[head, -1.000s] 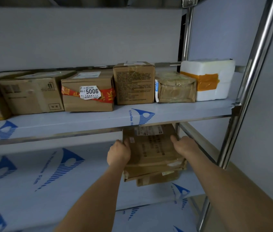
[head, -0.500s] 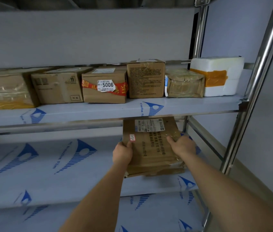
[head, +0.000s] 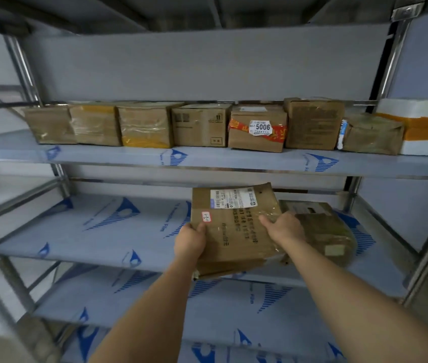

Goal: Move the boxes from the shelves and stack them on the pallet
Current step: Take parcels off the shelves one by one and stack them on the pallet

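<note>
Flat cardboard parcel [head: 234,229], tilted up off the middle shelf [head: 97,231], held between both hands. The left hand [head: 190,242] grips its near-left edge; the right hand [head: 285,227] presses curled fingers on its top face. A taped parcel [head: 323,231] lies just right of the right hand. Judgement: draw it straight out, supporting the sagging underside, clear of the shelf above.

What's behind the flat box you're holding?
Behind the flat box, to its right, another taped box lies on the shelf. Anything directly behind is hidden.
</note>
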